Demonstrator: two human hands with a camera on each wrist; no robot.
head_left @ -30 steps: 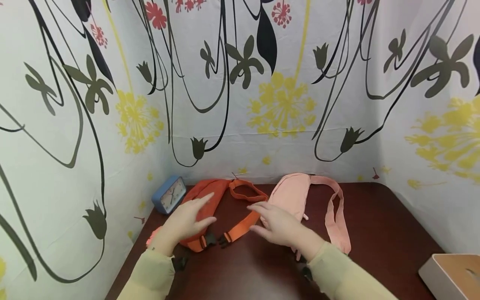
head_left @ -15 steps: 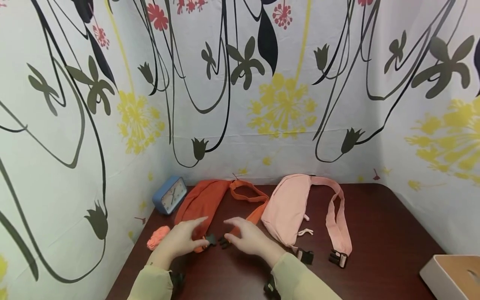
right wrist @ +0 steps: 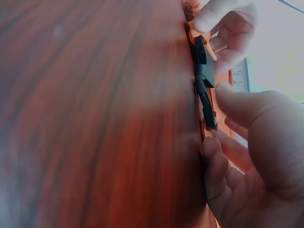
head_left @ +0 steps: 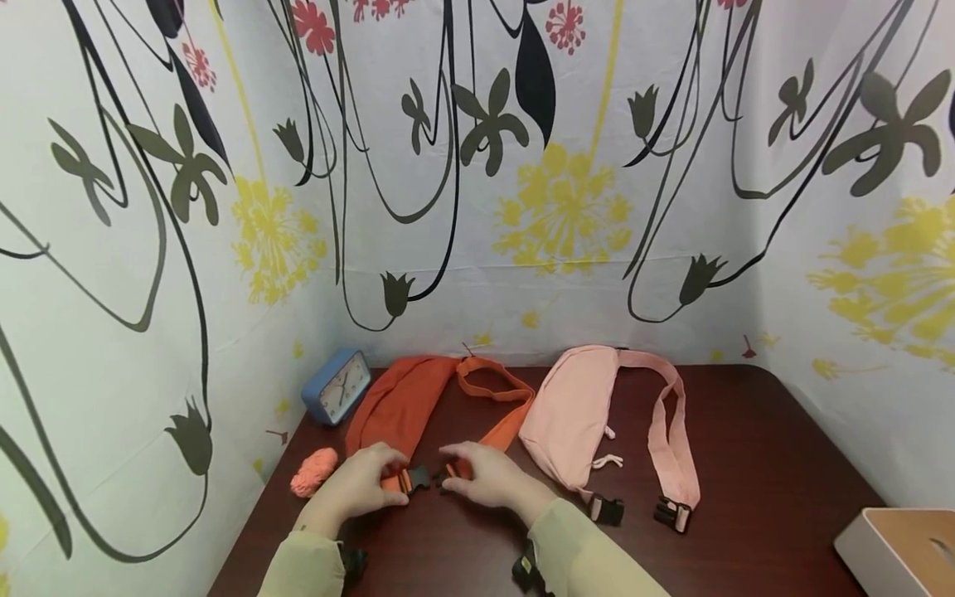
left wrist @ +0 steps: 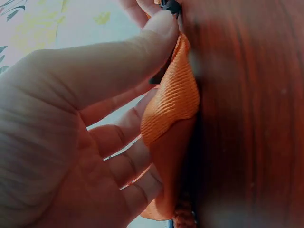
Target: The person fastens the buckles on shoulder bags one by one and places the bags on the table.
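Observation:
An orange waist bag (head_left: pixel 403 406) lies at the back left of the table, with its two black buckle halves close together in front of it. My left hand (head_left: pixel 358 481) holds the strap end (left wrist: pixel 173 90) beside one buckle half (head_left: pixel 420 478), thumb on the near side. From the other side, my right hand (head_left: pixel 492 477) has its thumb and curled fingers about the other buckle half (right wrist: pixel 207 111) and its strap. In the right wrist view the two halves meet or overlap; whether they are joined cannot be told.
A pink waist bag (head_left: pixel 570 414) with its buckle undone lies to the right. A blue clock (head_left: pixel 337 388) and a coral bundle of yarn (head_left: pixel 314 473) stand at the left. The corner of a white box (head_left: pixel 888 551) is at the front right. Patterned cloth walls enclose the table.
My right hand has come left, away from in front of the pink bag, to the orange bag's buckle. My left hand has lowered onto the strap end, and its fingers have closed in.

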